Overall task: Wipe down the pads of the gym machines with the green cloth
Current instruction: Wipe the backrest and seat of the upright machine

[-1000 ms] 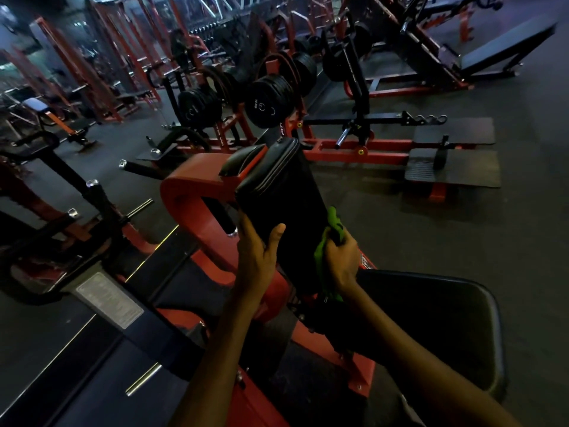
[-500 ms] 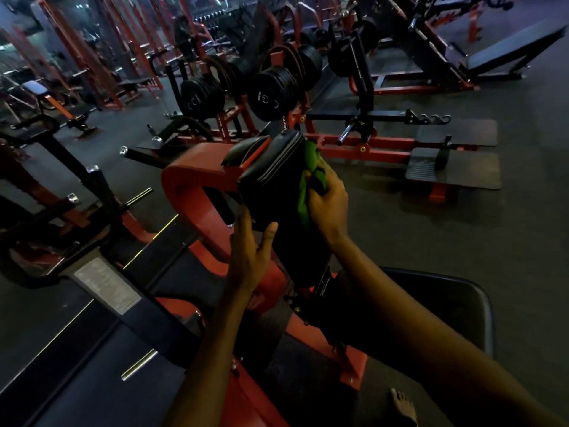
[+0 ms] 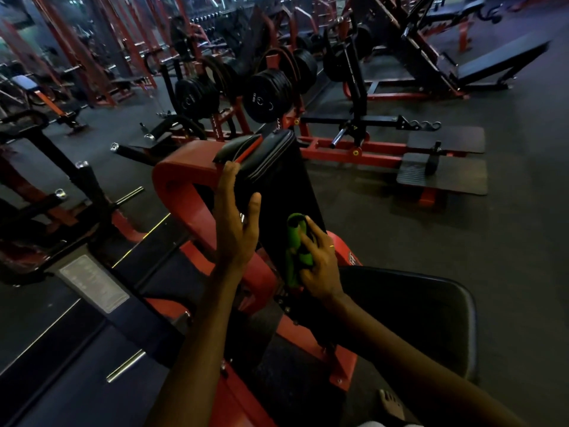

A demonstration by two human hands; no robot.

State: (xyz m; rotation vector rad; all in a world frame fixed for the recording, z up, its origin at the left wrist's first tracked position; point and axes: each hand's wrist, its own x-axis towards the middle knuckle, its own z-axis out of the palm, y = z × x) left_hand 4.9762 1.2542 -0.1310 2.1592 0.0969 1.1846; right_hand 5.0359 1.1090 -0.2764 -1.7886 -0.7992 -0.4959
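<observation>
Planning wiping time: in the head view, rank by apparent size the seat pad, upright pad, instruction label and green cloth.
1. seat pad, nearest the camera, so its lead is unsure.
2. upright pad.
3. instruction label.
4. green cloth, bunched in the right hand.

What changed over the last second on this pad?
The right hand swept the green cloth up the upright pad to its top, then back down to its lower end. The left hand slid higher along the pad's left edge. The cloth stays gripped; the pad stayed put.
</observation>
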